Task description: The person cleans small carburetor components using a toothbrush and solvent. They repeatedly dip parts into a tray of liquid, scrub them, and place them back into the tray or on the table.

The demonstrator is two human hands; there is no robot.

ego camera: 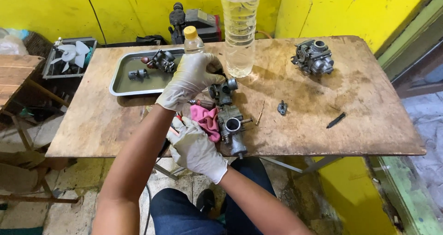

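Carburetor beside the pink rag is gripped by the right hand, while the left hand clasps another carburetor part just above it.

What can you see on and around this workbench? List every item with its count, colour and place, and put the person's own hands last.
Wooden table: 1, brown, stained, centre.
Metal tray: 1, grey, back left of table, liquid and small parts in it.
Large plastic bottle: 1, clear, back centre.
Small bottle: 1, clear with yellow cap, beside the tray.
Carburettor: 1, grey, back right.
Carburettor parts: grey, front centre, by the hands.
Cloth: 1, pink, beside those parts.
Small metal piece: 1, grey, mid table.
Black strip: 1, right of centre.
Fan: 1, white, left of table.
Left hand: white glove, on the upper part.
Right hand: white glove, at the cloth.
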